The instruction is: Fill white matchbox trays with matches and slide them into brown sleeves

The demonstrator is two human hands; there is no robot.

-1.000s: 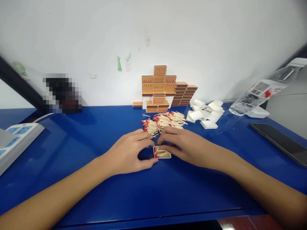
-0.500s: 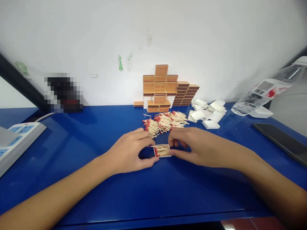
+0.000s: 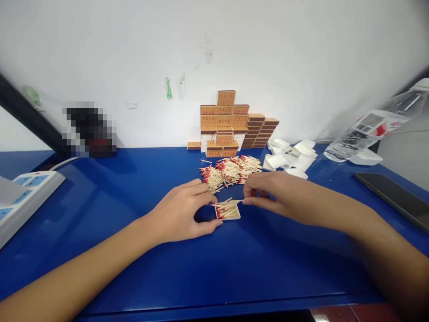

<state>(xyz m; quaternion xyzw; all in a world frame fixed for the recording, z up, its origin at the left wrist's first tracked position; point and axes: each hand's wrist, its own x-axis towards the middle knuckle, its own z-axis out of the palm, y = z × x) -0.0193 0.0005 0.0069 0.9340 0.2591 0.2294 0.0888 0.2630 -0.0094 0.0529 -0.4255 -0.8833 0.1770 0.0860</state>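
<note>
A small white matchbox tray half filled with red-tipped matches lies on the blue table. My left hand curls round the tray's left end, thumb and fingers touching it. My right hand is just right of the tray, its fingers pinched on the ends of a few matches that stick out above the tray. Behind the hands lies a loose heap of matches.
Brown matchboxes are stacked against the white wall. Empty white trays lie at the right of the heap. A plastic bottle and a dark phone lie far right, a power strip far left.
My right hand has drawn back to the right off the tray and now pinches a few matches above it. My left hand has stayed put.
</note>
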